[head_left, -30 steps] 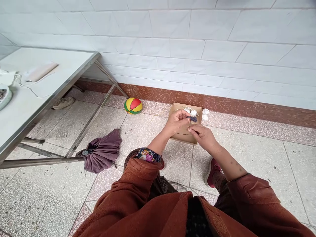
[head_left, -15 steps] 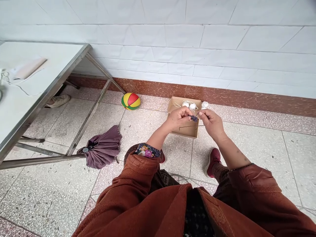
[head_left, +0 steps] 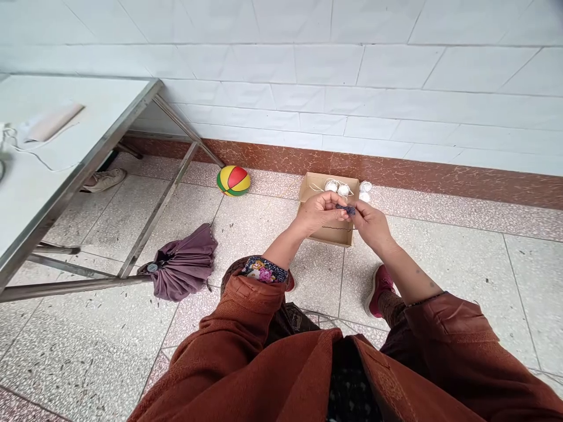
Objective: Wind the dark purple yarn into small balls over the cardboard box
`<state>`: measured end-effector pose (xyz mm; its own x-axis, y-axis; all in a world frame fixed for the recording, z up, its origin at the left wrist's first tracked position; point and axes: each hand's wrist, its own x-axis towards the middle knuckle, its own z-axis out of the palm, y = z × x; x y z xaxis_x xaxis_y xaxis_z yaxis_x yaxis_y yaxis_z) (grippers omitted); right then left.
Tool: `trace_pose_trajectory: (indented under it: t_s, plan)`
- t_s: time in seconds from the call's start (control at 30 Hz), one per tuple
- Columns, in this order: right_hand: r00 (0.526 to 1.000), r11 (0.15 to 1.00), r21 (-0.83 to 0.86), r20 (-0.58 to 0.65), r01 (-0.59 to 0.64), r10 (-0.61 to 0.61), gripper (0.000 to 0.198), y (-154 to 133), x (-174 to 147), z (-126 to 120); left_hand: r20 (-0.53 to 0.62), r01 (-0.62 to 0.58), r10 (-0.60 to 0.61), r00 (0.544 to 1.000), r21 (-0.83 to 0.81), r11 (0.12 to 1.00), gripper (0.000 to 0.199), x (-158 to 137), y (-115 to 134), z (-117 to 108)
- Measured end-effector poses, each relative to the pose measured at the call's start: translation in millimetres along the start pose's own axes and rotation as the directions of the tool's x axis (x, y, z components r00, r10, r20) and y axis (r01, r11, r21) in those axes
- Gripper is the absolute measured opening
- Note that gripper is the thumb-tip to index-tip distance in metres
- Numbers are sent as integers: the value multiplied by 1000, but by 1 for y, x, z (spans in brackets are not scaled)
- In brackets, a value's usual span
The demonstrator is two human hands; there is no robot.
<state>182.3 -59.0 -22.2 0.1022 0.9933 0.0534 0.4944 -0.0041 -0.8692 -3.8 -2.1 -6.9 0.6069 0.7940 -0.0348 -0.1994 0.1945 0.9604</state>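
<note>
A small wound bundle of dark blue-grey yarn (head_left: 349, 210) is pinched in the fingers of my left hand (head_left: 317, 212). My right hand (head_left: 372, 224) is closed at the bundle's right end, thumb and fingertips together on the yarn. A loose dark strand hangs below, running between the two hands. Both hands are held above an open cardboard box (head_left: 329, 234). Inside its far part lie white yarn balls (head_left: 343, 190) with loose white ends. More white yarn (head_left: 365, 187) rests on the floor just right of the box.
A red, yellow and green ball (head_left: 233, 180) lies near the wall. To the left stands a metal-framed table (head_left: 105, 97) with a rolled pale item (head_left: 57, 120) and a cord on top. A folded purple umbrella (head_left: 187, 264) is by its leg. Another person's shoe (head_left: 105, 180) shows beneath.
My right hand has moved left, closing the gap to the yarn bundle and my left hand. The bundle has turned slightly, and less of the loose strand shows.
</note>
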Motion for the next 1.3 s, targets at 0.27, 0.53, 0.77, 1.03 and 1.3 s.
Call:
trace_pose_trajectory:
  t_s: [0.27,0.53,0.77,1.03,1.3]
  plan:
    - [945,941,-122,131,316,-300,31,0,-11,8,-228,-63,100,969,164,984,21,8,-7,-6]
    - [936,934,-174,-110,312,-334,29,-5,1,-19,-137,5,34,990,275,962,17,3,-2,-6]
    - [969,960,-139,-20,243,-248,31,12,2,-5,24,17,-18,1000,4,1000,32,-1,2,-4]
    - [895,865,-237,181,442,-407,37,0,-17,4,-268,-57,94,959,144,988,24,11,-8,-11]
    - [912,893,-254,-83,371,-402,34,-8,-2,-32,-73,10,10,997,270,963,23,4,-7,-7]
